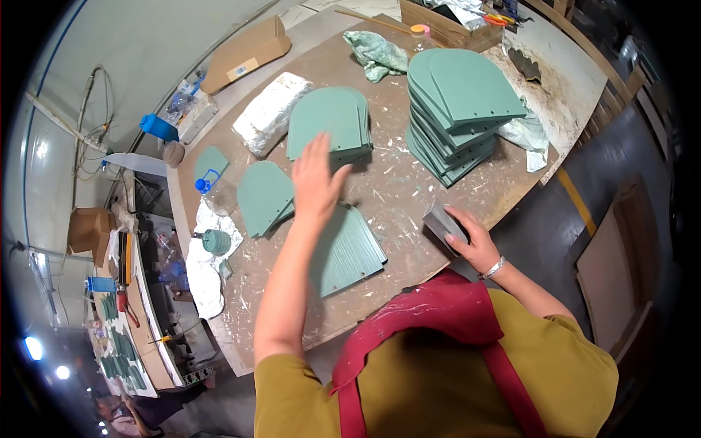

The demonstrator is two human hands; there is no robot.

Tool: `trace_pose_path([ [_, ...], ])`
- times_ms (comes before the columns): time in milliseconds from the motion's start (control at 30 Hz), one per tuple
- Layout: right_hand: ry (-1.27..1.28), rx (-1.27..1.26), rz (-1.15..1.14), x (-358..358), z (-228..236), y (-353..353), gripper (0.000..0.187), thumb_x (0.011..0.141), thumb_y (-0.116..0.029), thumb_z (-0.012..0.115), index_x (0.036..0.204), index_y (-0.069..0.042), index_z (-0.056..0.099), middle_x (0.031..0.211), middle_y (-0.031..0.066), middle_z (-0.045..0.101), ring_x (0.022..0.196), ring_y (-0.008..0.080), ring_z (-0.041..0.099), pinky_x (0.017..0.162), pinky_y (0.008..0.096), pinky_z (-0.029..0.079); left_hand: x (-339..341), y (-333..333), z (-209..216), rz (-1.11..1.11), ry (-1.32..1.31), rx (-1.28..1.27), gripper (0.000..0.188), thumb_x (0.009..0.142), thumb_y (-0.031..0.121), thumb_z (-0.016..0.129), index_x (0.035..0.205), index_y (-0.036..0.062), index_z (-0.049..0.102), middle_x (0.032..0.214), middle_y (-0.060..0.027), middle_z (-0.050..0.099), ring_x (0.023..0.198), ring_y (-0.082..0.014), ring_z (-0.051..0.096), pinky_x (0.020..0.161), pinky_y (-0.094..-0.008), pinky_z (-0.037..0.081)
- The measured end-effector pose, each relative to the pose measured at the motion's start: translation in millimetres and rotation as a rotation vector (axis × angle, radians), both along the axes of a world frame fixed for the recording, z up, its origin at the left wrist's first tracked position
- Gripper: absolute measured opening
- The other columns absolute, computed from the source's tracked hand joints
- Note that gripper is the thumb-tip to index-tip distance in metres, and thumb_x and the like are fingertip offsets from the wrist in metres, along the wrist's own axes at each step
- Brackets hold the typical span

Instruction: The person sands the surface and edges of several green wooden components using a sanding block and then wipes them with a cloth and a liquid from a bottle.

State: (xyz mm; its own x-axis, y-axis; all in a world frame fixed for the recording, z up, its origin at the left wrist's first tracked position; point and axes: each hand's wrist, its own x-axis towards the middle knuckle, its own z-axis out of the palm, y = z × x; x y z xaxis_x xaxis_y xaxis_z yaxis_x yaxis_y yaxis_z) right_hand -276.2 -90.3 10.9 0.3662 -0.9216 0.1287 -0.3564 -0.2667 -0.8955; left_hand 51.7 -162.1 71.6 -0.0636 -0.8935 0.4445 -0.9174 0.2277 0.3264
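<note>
My left hand point(315, 179) reaches out flat with fingers apart, touching the near edge of a small stack of green arch-shaped panels point(328, 120). My right hand point(471, 241) grips a grey sanding block point(443, 221) near the table's front edge. A single green panel with ribbed surface point(350, 252) lies on the table between my arms. A thin pile of green panels point(264, 196) sits to the left of my left hand. A tall stack of the same panels point(456, 109) stands at the right.
The worn brown worktable point(409, 182) also carries a white wrapped bundle point(270, 113), a crumpled green cloth point(376, 52), a cardboard sheet point(244, 52), a wooden box point(445, 25) and white rags point(204, 255). A blue-capped bottle point(208, 182) stands left. Dark floor lies right.
</note>
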Motion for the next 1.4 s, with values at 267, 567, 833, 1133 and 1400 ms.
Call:
trace_pose_path([
  [267,0.312,-0.43,0.602,73.9,-8.5,-6.2,0.06,0.08,-0.04,0.068,0.135,-0.027,0.05,0.123,0.0229,0.049,0.109,0.0397,0.054,0.095,0.0445,0.045,20.2,84.4,-70.9,0.19,-0.086,0.315,0.04,0.095,0.026,0.05,0.131,0.0086,0.049,0.132,-0.0127,0.05,0.125,-0.0313,0.045,0.1,-0.0452,0.035],
  [567,0.309,-0.416,0.545,91.1,-1.4,-12.1,0.061,0.077,-0.032,0.072,0.134,-0.022,0.052,0.108,0.0214,0.049,0.099,0.0389,0.053,0.085,0.0457,0.046,22.1,84.8,-75.0,0.265,-0.051,0.243,0.035,0.093,0.023,0.049,0.126,0.009,0.053,0.125,-0.0102,0.056,0.116,-0.0289,0.05,0.093,-0.0451,0.039],
  [833,0.284,-0.201,0.252,168.5,-9.4,-88.1,0.053,0.084,-0.042,0.062,0.13,-0.018,0.055,0.113,0.0237,0.052,0.107,0.0412,0.053,0.093,0.0424,0.044,31.2,78.2,-81.3,0.224,0.064,0.249,0.04,0.092,0.021,0.051,0.128,0.0042,0.05,0.131,-0.0139,0.052,0.122,-0.0323,0.047,0.099,-0.0484,0.035],
  [1133,0.531,-0.155,0.298,180.0,32.6,-70.5,0.053,0.084,-0.045,0.059,0.129,-0.017,0.057,0.107,0.0177,0.054,0.096,0.0352,0.057,0.083,0.0418,0.046,-35.1,160.2,-68.1,-0.071,-0.109,0.296,0.067,0.082,0.044,0.065,0.135,0.0089,0.046,0.145,-0.014,0.04,0.134,-0.031,0.036,0.108,-0.0516,0.025],
  [1400,0.509,-0.693,1.086,269.9,34.8,-3.7,0.038,0.073,-0.038,0.067,0.104,-0.015,0.065,0.106,0.0156,0.054,0.099,0.0324,0.057,0.078,0.0438,0.05,-42.3,167.2,-115.8,0.105,-0.101,0.16,0.066,0.087,0.048,0.056,0.143,0.0156,0.04,0.142,-0.0088,0.042,0.133,-0.027,0.036,0.109,-0.0464,0.027],
])
